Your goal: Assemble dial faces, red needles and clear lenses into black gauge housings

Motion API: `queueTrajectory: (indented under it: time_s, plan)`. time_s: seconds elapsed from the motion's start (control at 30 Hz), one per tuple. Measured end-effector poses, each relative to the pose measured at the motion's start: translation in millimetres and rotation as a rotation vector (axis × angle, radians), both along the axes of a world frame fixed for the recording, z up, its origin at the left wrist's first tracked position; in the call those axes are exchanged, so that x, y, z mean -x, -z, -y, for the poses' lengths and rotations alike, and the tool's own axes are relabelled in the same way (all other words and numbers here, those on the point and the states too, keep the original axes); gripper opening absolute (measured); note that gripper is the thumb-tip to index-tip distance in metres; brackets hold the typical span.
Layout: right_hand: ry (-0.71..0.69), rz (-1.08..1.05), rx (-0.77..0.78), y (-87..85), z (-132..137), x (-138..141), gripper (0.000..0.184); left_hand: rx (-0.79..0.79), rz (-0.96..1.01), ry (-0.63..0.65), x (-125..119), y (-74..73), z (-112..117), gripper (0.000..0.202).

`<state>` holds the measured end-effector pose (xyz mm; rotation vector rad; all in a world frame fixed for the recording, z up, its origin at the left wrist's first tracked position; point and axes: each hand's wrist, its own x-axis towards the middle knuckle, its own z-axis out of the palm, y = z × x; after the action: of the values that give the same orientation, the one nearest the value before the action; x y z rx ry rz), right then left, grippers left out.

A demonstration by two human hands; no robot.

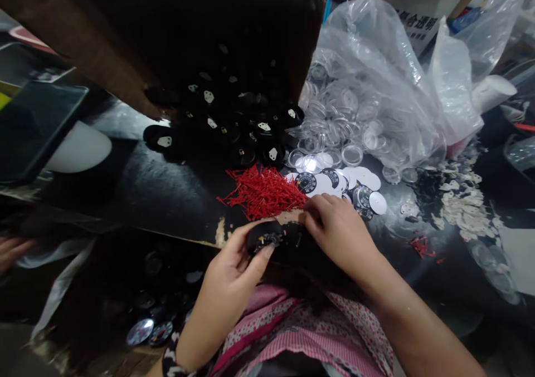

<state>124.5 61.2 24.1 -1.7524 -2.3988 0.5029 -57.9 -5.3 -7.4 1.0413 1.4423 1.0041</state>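
My left hand point(238, 268) grips a small round black dial case point(265, 239) between thumb and fingers, just over the table's front edge. Small pale and orange marks show on its face. To its right, my right hand point(334, 221) is closed, fingertips bent down at the near edge of a pile of red pointers point(263, 190). Whatever those fingertips hold, if anything, is hidden. Right behind that hand lie white discs point(361, 176) and black printed dial discs point(306, 182), overlapping one another.
A cardboard box point(125, 59) on its side holds several black cases. Clear round covers point(334, 115) spill from a plastic bag point(376, 43). At right are small pale plates point(460, 204) and a few red pointers point(422, 247). Finished-looking dials point(140, 331) lie below the table; another person's hand point(14, 251) shows at left.
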Motion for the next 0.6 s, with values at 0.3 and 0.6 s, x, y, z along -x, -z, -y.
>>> queueTrajectory:
  time_s: [0.3, 0.6]
  plan:
    - [-0.031, 0.196, -0.053, 13.0, -9, 8, 0.016, 0.183, 0.739, -0.291, -27, -1.1, -6, 0.026]
    - [-0.009, 0.166, -0.010, 5.9, -1, 4, 0.013, 0.106, 0.686, -0.329, -27, 0.3, -9, 0.022]
